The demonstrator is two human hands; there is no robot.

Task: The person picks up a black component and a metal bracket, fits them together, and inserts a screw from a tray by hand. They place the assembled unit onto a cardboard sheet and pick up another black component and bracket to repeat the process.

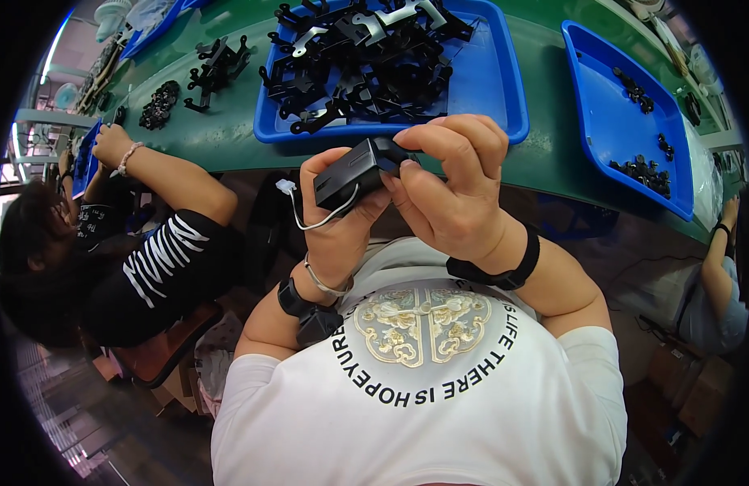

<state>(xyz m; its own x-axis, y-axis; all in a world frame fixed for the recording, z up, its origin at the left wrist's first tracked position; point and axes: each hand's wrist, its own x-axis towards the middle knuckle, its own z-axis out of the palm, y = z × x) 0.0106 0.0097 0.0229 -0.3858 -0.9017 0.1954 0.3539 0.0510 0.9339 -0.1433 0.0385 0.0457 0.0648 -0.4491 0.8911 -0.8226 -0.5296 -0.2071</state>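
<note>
My left hand [340,219] is wrapped round a black rectangular housing [346,176], from which a white cable [297,212] with a small white plug hangs beside the thumb. At the housing's right end, my right hand [459,190] pinches a small black part [396,151] between thumb and forefinger. That part touches the housing; its exact shape is partly hidden by the fingers. Both hands are held up in front of my chest, just short of the blue tray [516,113] heaped with black metal brackets [374,73].
On the green table [544,146], loose brackets [217,69] and a pile of small black parts [159,105] lie to the left. Another blue tray [589,121] at the right holds small black pieces [643,174]. A co-worker [148,259] sits at my left; another person's arm [719,259] shows far right.
</note>
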